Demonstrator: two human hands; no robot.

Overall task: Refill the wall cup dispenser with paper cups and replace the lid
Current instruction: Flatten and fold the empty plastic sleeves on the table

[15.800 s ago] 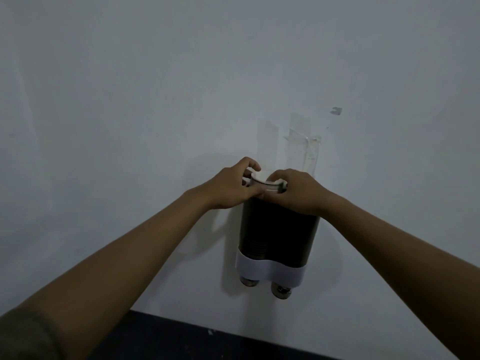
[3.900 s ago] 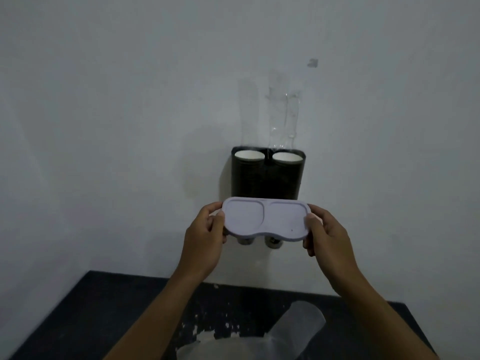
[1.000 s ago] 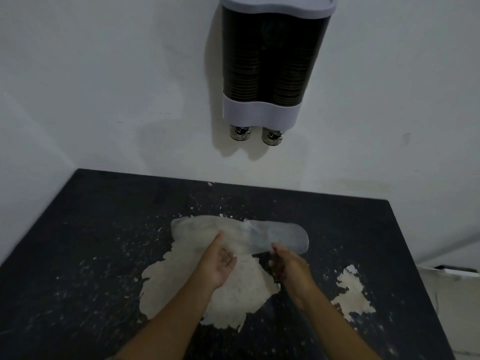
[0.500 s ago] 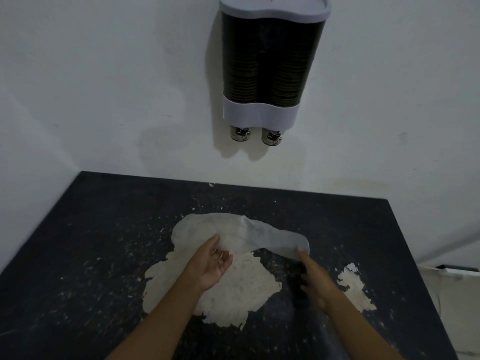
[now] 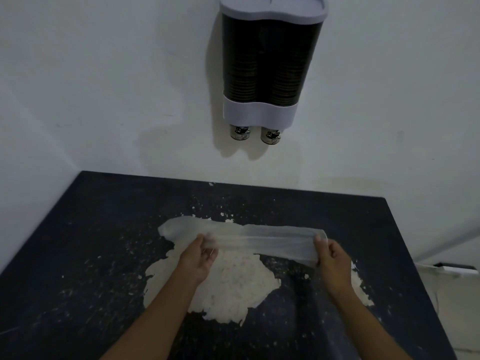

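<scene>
An empty clear plastic sleeve is pinched at both ends and pulled out flat above the desk. The left hand grips the sleeve's left part, thumb on top, fingers curled beneath. The right hand is closed round the right, open end, thumb over the film. The sleeve is held taut between the two grips, likely so it can be straightened or folded for disposal; that is a judgement only. The film is thin, translucent, limp, faintly creased along its length; its far left end trails loose past the left hand.

Beneath it the desk is seen as a dark matte top, badly worn, with a large pale patch where the coating has flaked off and white specks scattered around.

On the white wall above, the cup dispenser is mounted: two dark see-through tubes side by side, a pale band round the base. Stacked paper cups are visible as ribbed rims through the tubes, and one printed cup bottom protrudes under each tube. The pale double-lobed lid is seated on top. Refill and lid appear done; only the wrapper is left.
</scene>
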